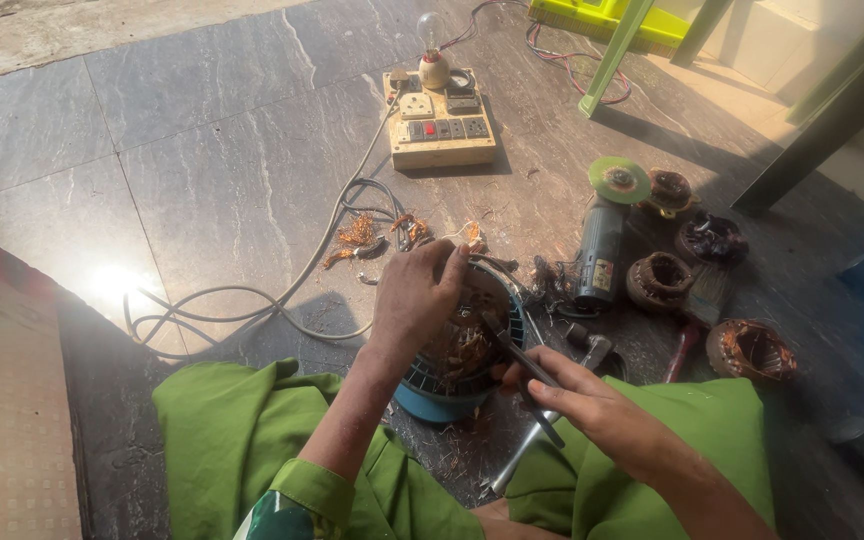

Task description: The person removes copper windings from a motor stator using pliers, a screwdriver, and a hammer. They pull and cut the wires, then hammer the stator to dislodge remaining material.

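Blue motor housing (439, 392) was steadied on the floor by the left hand (414, 298), fingers curled over its rim. Pliers (524, 368) were gripped closed in the right hand (582, 400), tips inside the copper windings (462, 340).

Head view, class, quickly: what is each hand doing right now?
Left hand: closed over the rim of the blue motor housing, gripping it.
Right hand: closed on a thin dark metal tool pointed into the housing.

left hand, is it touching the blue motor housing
Touching: the head view shows the left hand resting on the rim of the blue motor housing, fingers curled over its top.
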Available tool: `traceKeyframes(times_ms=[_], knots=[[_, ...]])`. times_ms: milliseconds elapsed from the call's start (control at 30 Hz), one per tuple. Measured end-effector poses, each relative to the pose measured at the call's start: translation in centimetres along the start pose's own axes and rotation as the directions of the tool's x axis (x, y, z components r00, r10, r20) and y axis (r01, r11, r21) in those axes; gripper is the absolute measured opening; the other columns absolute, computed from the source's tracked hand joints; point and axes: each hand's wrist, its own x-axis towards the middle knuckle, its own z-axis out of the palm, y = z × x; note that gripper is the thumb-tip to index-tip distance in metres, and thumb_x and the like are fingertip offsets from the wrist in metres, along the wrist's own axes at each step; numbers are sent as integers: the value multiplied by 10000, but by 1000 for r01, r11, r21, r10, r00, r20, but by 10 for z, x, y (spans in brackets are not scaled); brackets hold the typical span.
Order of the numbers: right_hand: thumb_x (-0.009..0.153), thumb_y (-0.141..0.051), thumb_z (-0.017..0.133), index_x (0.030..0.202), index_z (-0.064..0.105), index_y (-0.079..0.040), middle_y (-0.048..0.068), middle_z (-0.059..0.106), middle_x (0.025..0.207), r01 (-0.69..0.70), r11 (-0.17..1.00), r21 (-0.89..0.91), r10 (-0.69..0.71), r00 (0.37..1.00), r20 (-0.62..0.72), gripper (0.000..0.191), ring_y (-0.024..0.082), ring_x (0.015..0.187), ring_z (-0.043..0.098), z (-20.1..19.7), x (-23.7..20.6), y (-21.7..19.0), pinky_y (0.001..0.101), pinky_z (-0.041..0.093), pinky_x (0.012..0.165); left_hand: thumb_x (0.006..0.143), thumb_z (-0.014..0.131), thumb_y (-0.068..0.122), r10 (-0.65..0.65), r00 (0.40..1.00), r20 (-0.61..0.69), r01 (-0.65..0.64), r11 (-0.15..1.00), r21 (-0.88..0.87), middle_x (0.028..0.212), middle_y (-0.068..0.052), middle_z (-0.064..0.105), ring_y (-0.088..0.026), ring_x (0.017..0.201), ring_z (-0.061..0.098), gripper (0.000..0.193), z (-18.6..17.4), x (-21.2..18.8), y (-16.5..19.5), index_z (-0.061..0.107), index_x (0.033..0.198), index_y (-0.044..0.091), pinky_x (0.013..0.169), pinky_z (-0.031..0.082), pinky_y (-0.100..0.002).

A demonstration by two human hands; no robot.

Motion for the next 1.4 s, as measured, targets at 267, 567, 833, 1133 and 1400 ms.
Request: traceKeyframes(times_ms=[267,567,833,1133,1400], knots=[[930,-419,651,1402,470,-141,67,581,1241,-39,997,-63,37,999,-24,576,194,1218,541,-6,10,0,396,478,1002,1007,545,348,100,994,52,-98,995,-34,640,-98,713,-163,537,669,355,-5,-5,-1,719,855,78,578,540,-348],[856,-215,698,1383,595,-97,175,735,1193,-41,877,-478,-27,990,-136,550,239,1094,752,4,9,-29,382,575,933,1009,511,352,-1,999,50,2,1000,-20,652,-99,733,-173,552,707,419,-6,-7,6,789,886,63,620,579,-351],[754,46,643,1316,589,67,267,690,1190,361,452,-816,-586,809,33,565,345,1107,700,-14,25,-41,402,538,1011,977,486,348,-195,973,124,185,979,89,643,-136,735,-205,589,716,453,-5,14,16,819,886,54,724,607,-393],[874,10,623,1261,605,65,160,688,915,359,60,-932,-576,775,261,391,260,830,701,-41,40,-79,385,614,804,988,464,354,-253,964,80,240,961,140,583,-115,689,-204,550,671,499,13,25,19,782,747,54,675,597,-385],[862,-21,633,1253,619,19,131,662,905,313,166,-935,-591,791,159,394,241,842,671,-33,39,-92,412,593,874,997,425,361,-245,969,22,240,961,140,629,-95,704,-178,602,688,493,24,28,19,799,830,86,718,596,-388]])
